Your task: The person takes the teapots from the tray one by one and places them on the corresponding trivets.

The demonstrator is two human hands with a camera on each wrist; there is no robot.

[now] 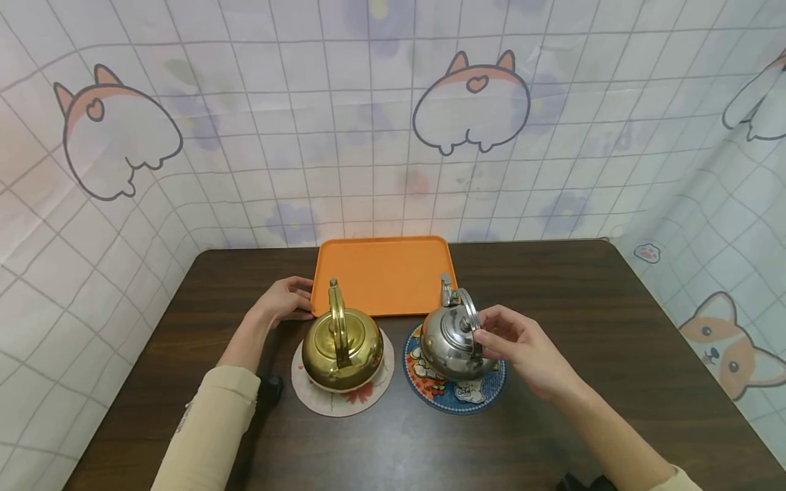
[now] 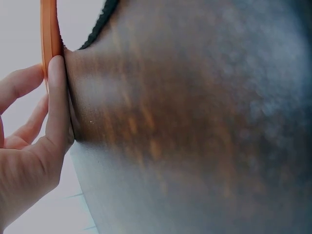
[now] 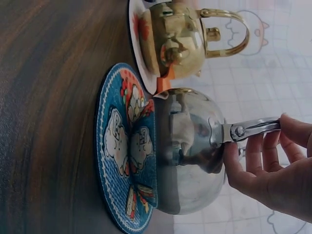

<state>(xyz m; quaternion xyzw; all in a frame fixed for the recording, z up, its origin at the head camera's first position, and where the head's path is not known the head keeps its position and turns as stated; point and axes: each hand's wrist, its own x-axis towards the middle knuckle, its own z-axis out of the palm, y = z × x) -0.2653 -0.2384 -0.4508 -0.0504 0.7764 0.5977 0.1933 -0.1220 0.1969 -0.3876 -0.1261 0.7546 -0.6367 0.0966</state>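
Observation:
On the right, my right hand (image 1: 522,344) holds the arched handle (image 3: 253,127) of a silver kettle (image 3: 190,161), thumb and fingers on opposite sides of it. The kettle is over a round blue mat (image 3: 109,168) with printed cartoon bears, which its shiny side mirrors. My left hand (image 1: 285,300) is at the left rim of an orange tray (image 1: 383,276), fingertips right at the edge and fairly straight in the left wrist view. Nearer me than the tray, a gold kettle (image 1: 359,341) stands on a pale round mat (image 1: 334,406) with a red flower print.
All of this is on a dark wooden table (image 1: 583,286). Behind it hangs a white gridded curtain (image 1: 344,136) with dog drawings, which also runs along both sides. The two kettles stand side by side just in front of the tray.

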